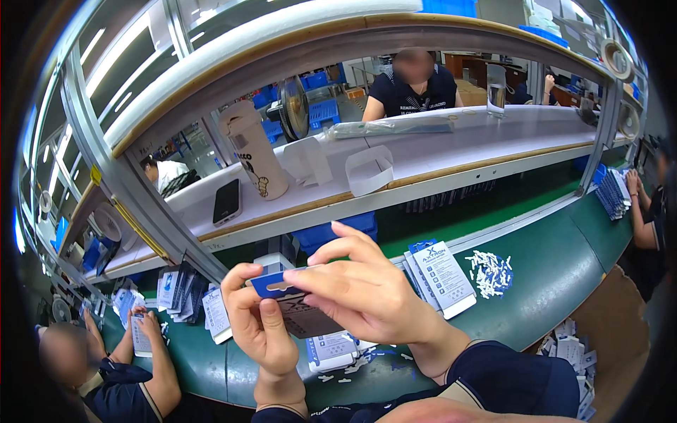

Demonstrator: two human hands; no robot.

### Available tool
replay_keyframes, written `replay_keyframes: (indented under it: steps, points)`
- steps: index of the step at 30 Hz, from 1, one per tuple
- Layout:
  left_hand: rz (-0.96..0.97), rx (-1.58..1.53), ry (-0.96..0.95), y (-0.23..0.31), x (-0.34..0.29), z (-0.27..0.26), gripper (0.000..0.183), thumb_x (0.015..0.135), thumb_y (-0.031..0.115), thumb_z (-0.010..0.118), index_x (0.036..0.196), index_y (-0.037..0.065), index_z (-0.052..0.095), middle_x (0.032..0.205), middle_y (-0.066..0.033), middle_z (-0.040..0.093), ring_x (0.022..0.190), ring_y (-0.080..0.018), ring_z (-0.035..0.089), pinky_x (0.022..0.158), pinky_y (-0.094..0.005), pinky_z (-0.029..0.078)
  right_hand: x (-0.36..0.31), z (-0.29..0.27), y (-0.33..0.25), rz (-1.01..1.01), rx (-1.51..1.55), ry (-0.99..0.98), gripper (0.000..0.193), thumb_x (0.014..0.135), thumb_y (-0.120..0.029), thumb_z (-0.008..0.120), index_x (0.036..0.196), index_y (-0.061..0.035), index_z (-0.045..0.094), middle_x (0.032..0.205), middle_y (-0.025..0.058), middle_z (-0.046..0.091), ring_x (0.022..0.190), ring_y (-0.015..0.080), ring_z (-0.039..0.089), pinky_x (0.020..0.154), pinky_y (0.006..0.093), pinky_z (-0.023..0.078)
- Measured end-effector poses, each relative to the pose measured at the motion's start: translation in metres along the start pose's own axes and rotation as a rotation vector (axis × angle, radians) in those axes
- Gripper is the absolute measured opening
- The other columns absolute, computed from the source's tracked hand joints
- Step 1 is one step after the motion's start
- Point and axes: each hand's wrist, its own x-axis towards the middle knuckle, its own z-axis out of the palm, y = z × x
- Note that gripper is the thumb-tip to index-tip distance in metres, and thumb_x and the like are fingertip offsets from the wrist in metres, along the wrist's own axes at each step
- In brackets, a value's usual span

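Between my two hands, raised above the green bench, is a flat retail box (305, 317) with a blue hang tab at its upper end. The tab has a cut-out slot. My left hand (264, 321) grips the box's left edge, thumb in front and fingers behind. My right hand (370, 282) pinches the tab side, its fingers over the top edge; part of the box is hidden behind them. Below the hands another white-and-blue box (331, 351) lies on the bench among scattered small white pieces (363, 361).
A stack of boxes (441, 275) and a pile of small white pieces (490, 273) lie to the right. Over the bench runs a shelf (423, 158) with a cup (252, 151) and a phone (227, 201). Co-workers sit left, right and across. A carton (613, 317) stands lower right.
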Motion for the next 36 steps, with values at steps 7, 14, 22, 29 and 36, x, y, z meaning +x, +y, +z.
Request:
replay_keyframes:
  steps: [7, 14, 22, 29, 36]
  points:
    - [0.089, 0.098, -0.131, 0.000, 0.008, -0.002, 0.016, 0.086, 0.005, 0.065, 0.096, 0.000, 0.053, 0.121, -0.0186, 0.043, 0.087, -0.0212, 0.062, 0.079, -0.0299, 0.048, 0.002, -0.005, 0.003, 0.002, -0.095, 0.024, 0.035, 0.071, -0.006, 0.074, 0.106, -0.0098, 0.070, 0.079, 0.0020, 0.066, 0.087, 0.0219, 0.060, 0.101, 0.0504, 0.038]
    - [0.174, 0.137, -0.169, -0.019, 0.012, -0.009, 0.023, 0.086, 0.006, 0.067, 0.101, 0.000, 0.050, 0.121, -0.0213, 0.046, 0.089, -0.0241, 0.063, 0.073, -0.0301, 0.052, 0.002, -0.002, 0.006, -0.026, -0.285, 0.008, 0.023, 0.073, -0.016, 0.077, 0.096, -0.0139, 0.074, 0.076, -0.0014, 0.068, 0.087, 0.0202, 0.061, 0.103, 0.0478, 0.036]
    - [0.094, -0.092, -0.159, -0.027, 0.014, -0.005, 0.036, 0.084, 0.000, 0.068, 0.110, 0.000, 0.043, 0.109, -0.0234, 0.058, 0.095, -0.0227, 0.060, 0.076, -0.0279, 0.052, 0.002, 0.003, 0.006, -0.023, -0.365, 0.012, 0.024, 0.073, -0.012, 0.074, 0.097, -0.0128, 0.072, 0.076, -0.0013, 0.065, 0.088, 0.0202, 0.059, 0.102, 0.0492, 0.035]
    - [0.095, -0.065, -0.153, -0.030, 0.013, -0.001, 0.039, 0.082, 0.003, 0.071, 0.114, -0.005, 0.052, 0.108, -0.0210, 0.059, 0.094, -0.0239, 0.061, 0.076, -0.0303, 0.052, -0.001, 0.008, 0.010, -0.012, -0.347, 0.053, 0.016, 0.077, -0.009, 0.072, 0.093, -0.0096, 0.069, 0.083, 0.0019, 0.064, 0.090, 0.0228, 0.059, 0.102, 0.0509, 0.034]
    - [0.221, 0.072, -0.059, -0.029, 0.015, -0.001, 0.036, 0.081, 0.007, 0.073, 0.111, -0.005, 0.056, 0.105, -0.0203, 0.060, 0.091, -0.0258, 0.062, 0.075, -0.0311, 0.052, 0.001, 0.014, 0.002, -0.013, -0.286, 0.075, 0.029, 0.078, -0.006, 0.071, 0.106, -0.0059, 0.066, 0.081, 0.0038, 0.064, 0.095, 0.0257, 0.060, 0.104, 0.0517, 0.033]
